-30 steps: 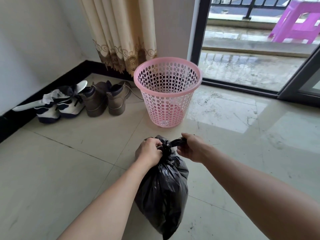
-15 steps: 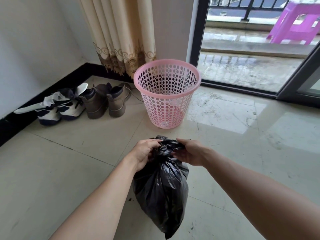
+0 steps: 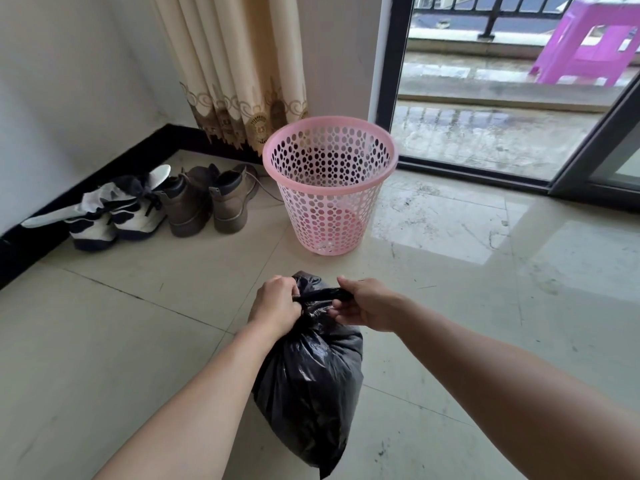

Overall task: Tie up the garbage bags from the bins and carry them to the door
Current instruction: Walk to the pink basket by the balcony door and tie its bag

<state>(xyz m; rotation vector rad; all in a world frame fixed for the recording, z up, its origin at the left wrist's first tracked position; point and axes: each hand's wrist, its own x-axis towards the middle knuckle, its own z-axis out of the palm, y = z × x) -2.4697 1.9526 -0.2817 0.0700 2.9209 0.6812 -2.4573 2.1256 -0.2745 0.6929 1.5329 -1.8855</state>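
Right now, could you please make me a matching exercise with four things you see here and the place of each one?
Things:
1 black garbage bag
2 pink bin
3 brown boots
4 purple stool

Places:
A outside on the balcony
B held by left hand and right hand
C in front of the curtain
D beside the white shoes

Pairs: 1-B; 2-C; 3-D; 4-A

Bright, soft daylight enters through the glass door at the far right. It lays a pale glare patch on the glossy floor tiles near it and small highlights on the black garbage bag. Shadows are faint. Focus is sharp throughout. Wide-angle distortion bows the door frame and skirting at the edges.
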